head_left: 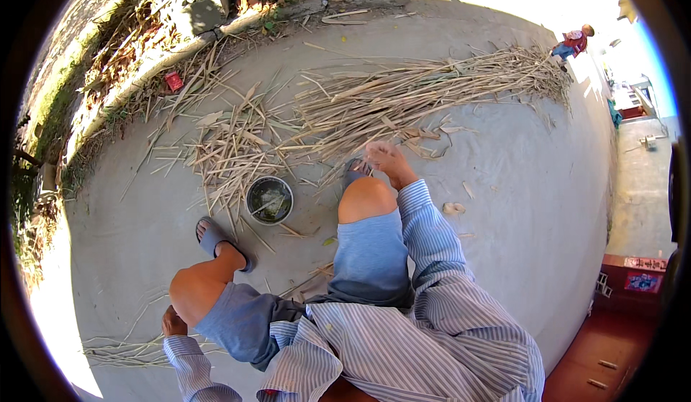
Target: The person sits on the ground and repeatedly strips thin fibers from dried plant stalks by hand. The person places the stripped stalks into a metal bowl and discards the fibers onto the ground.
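My right hand point(389, 163) reaches past my right knee, over the near edge of a long heap of dry stalks point(403, 100). Its fingers are smeared by motion, so their grip cannot be made out. Beside my left knee, low on the left, my left hand point(173, 322) is curled closed; the knee partly hides it, and whatever it may hold does not show. Thin green stalks point(133, 351) lie on the ground near that hand. Between my feet stands a round metal pot point(270, 200) with murky liquid and a pale stick-like piece in it.
Short loose stalks point(234, 146) lie scattered behind the pot. A red packet point(173, 81) sits near the stone curb point(194, 46) at the far left. Another person point(574, 43) is at the far right end of the heap. Red doors point(604, 351) stand at the lower right.
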{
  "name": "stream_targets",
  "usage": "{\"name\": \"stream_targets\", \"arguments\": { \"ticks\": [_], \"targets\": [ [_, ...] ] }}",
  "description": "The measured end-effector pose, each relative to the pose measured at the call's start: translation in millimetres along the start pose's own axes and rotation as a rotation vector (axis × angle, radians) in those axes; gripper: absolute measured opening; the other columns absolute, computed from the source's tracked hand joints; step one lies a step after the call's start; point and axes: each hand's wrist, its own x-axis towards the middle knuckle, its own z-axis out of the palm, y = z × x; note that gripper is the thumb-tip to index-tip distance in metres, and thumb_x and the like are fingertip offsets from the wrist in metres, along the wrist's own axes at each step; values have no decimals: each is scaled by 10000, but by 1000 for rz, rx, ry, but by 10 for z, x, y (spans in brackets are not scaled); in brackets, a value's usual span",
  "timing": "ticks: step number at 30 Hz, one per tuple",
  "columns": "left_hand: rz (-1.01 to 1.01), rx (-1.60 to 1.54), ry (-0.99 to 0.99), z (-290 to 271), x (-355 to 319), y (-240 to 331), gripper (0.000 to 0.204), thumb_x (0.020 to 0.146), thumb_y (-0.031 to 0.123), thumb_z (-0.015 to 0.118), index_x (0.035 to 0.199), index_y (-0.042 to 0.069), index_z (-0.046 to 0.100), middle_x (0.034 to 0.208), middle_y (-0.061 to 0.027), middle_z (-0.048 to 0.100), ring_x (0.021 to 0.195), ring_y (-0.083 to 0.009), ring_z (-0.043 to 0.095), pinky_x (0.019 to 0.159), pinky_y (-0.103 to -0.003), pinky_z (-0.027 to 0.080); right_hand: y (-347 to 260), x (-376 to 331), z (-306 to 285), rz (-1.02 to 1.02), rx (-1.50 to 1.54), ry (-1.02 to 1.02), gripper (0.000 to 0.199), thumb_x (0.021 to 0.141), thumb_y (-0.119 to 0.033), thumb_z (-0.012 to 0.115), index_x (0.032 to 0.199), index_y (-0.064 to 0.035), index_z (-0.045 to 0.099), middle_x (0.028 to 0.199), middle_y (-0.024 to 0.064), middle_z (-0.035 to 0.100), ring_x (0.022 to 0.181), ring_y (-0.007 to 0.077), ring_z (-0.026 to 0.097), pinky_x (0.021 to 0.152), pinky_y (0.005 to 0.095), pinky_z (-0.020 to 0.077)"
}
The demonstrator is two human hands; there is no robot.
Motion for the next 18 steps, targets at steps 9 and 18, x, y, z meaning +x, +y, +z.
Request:
{"name": "stream_targets", "arguments": {
  "ticks": [9, 18],
  "targets": [
    [327, 171, 48, -772, 2532, 2586, 257, 771, 116, 708, 983, 35, 588, 901, -127, 636, 737, -279, 615, 688, -394, 482, 2062, 85, -36, 94, -382, 287, 236, 825, -194, 558, 728, 2, 648, 600, 99, 611, 565, 156, 568, 532, 346, 431],
    [517, 144, -491, 1554, 2862, 2892, 321, 770, 247, 694, 1009, 57, 596, 978, -155, 623, 897, -360, 607, 786, -447, 480, 619, 1290, -239, -387, -350, 513, 232, 854, -162, 541, 974, 1, 654, 756, 140, 666, 639, 248, 631, 643, 355, 488]
  ]
}}
